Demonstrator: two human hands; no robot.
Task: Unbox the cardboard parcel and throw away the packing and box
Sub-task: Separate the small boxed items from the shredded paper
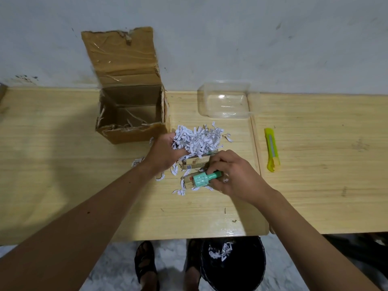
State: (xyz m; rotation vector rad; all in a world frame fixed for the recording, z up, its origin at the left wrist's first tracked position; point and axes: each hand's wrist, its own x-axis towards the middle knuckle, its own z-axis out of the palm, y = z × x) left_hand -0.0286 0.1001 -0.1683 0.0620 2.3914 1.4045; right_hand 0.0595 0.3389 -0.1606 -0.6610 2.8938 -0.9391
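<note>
The cardboard box [134, 114] stands open at the back left of the table, its flap up against the wall, with only a few scraps inside. A heap of white shredded paper [199, 139] lies in front of it to the right. My left hand [165, 152] is closed on a bunch of that paper. My right hand [228, 175] pinches the neck of a small green bottle [202, 179], which lies on the table. Two small tan cartons [195, 162] lie among the shreds between my hands.
A clear plastic container [226, 101] sits at the back of the table. A yellow box cutter [271, 150] lies to the right. A black bin [233, 263] holding some shredded paper stands on the floor under the table's front edge, next to my sandalled feet.
</note>
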